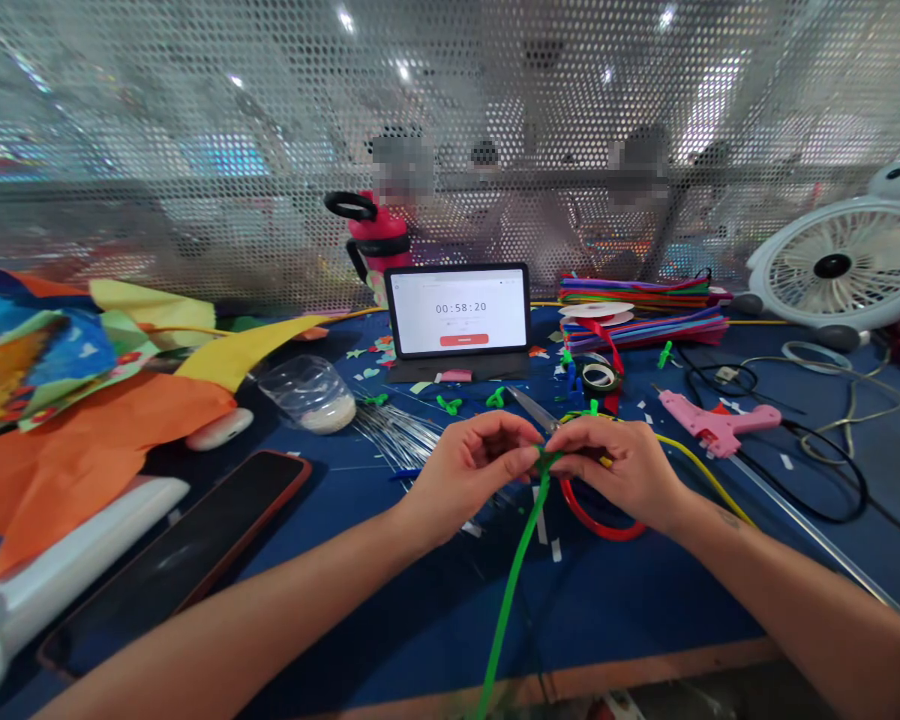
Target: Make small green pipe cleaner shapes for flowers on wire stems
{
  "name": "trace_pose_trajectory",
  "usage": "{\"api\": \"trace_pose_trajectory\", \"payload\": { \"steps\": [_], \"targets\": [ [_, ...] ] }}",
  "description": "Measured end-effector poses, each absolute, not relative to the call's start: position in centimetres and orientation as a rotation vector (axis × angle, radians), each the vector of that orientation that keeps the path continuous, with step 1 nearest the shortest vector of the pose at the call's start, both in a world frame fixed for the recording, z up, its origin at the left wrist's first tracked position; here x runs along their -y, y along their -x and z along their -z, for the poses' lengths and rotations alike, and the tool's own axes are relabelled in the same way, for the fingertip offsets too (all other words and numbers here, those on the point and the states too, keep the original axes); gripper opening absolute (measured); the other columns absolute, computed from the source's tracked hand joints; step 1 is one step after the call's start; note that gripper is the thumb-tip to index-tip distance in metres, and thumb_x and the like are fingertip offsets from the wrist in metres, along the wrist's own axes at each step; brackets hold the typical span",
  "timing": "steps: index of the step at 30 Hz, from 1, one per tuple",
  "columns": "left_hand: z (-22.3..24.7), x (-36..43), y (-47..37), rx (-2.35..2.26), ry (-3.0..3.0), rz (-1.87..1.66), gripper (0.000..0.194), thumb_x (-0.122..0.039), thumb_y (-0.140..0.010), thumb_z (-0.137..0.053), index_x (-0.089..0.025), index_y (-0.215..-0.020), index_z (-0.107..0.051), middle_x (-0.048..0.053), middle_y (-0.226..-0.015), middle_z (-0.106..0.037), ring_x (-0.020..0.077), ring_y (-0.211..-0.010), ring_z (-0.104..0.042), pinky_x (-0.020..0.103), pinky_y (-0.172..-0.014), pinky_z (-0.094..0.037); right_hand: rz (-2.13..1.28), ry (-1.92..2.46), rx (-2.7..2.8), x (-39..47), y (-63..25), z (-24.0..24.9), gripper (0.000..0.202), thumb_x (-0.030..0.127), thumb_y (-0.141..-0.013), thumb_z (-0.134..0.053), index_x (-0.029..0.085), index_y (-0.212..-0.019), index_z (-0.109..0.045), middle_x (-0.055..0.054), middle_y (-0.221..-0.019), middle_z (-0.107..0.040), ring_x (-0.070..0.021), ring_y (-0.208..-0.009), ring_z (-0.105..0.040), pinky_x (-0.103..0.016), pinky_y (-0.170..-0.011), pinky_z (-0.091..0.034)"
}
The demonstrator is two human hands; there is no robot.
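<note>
A long green pipe cleaner [516, 585] hangs down toward the table's front edge, its upper end pinched between my two hands. My left hand [476, 475] closes thumb and fingers on it from the left. From the right, my right hand [619, 465] pinches the same end; the fingertips nearly meet, hiding the exact bend. Just behind them lie scissors with a red handle [604, 525] and a silver blade [532, 408]. Small twisted green pieces [448, 404] are scattered beyond my left hand. A bundle of thin silver wires [401, 430] lies beside it.
A tablet [461, 310] showing a timer stands at the back. To the right are a pink glue gun [720, 420], its cord and a white fan [832, 260]. On the left lie a phone [187, 550], a clear plastic cup [307, 393] and orange paper [105, 450]. Pipe cleaner bundles [645, 328] sit behind.
</note>
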State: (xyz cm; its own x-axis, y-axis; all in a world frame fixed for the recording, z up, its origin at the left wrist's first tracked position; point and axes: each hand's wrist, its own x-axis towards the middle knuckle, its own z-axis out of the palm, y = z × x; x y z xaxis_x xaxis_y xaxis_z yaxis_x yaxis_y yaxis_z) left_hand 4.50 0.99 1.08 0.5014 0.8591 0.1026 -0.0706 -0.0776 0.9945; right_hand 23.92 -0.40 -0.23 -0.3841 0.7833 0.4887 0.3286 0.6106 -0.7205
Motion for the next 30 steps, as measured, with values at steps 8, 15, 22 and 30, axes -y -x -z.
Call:
{"api": "trace_pose_trajectory", "payload": {
  "steps": [8, 15, 22, 30],
  "targets": [
    [-0.68, -0.76, -4.92, -0.716, -1.367, -0.902, 0.014, -0.026, -0.077, -0.067, -0.014, -0.078, -0.061, -0.003, -0.062, -0.062, 0.0069, -0.056, -0.059, 0.016, -0.055, -0.048, -0.728, 0.848, 1.873, 0.21, -24.03, 0.47, 0.008, 0.022, -0.082, -0.061, 0.019, -0.089, -0.063, -0.001, -0.079, -0.07, -0.0107, -0.067, -0.068, -0.016, -0.062, -0.053],
    [-0.79, -0.42, -4.75, -0.733, -1.408, -0.897, 0.012, -0.025, -0.076, -0.067, -0.014, -0.076, -0.062, -0.003, -0.061, -0.063, 0.0073, -0.055, -0.06, 0.016, -0.054, -0.049, -0.484, 0.832, 2.001, 0.34, -24.01, 0.2, 0.005, 0.02, -0.08, -0.064, 0.02, -0.086, -0.065, 0.001, -0.077, -0.07, -0.0087, -0.068, -0.065, -0.014, -0.064, -0.049],
    [-1.32, -0.29, -4.78, -0.783, -1.471, -0.852, 0.017, -0.027, -0.072, -0.07, -0.012, -0.073, -0.063, -0.002, -0.057, -0.063, 0.0079, -0.052, -0.06, 0.016, -0.053, -0.05, -0.441, 0.803, 2.077, 0.28, -24.09, 0.17, 0.003, 0.021, -0.082, -0.062, 0.02, -0.085, -0.065, 0.001, -0.076, -0.07, -0.0098, -0.067, -0.064, -0.018, -0.064, -0.047],
    [-0.84, -0.39, -4.86, -0.796, -1.432, -1.009, 0.013, -0.026, -0.076, -0.066, -0.014, -0.079, -0.061, -0.002, -0.064, -0.065, 0.0098, -0.057, -0.062, 0.019, -0.058, -0.053, -1.101, 0.857, 1.739, -0.04, -23.85, 0.28, 0.019, 0.032, -0.082, -0.062, 0.018, -0.094, -0.057, -0.002, -0.076, -0.067, -0.0109, -0.067, -0.065, -0.019, -0.06, -0.05]
  ]
}}
